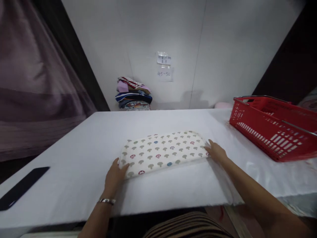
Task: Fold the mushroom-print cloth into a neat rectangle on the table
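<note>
A folded white cloth printed with small mushrooms, mostly grey-brown with a few red and blue, lies on the white table in front of me. My left hand grips its left end, thumb on top and the other fingers round the edge. At the opposite end my right hand holds the right edge, fingers partly hidden by the cloth and the hand itself. The cloth is a long rectangle, its right end slightly farther from me than its left.
On the right of the white table stands a red plastic basket with metal handles. A black flat object lies near the left edge. Folded clothes are stacked by the back wall, under paper notes. A purple curtain hangs left.
</note>
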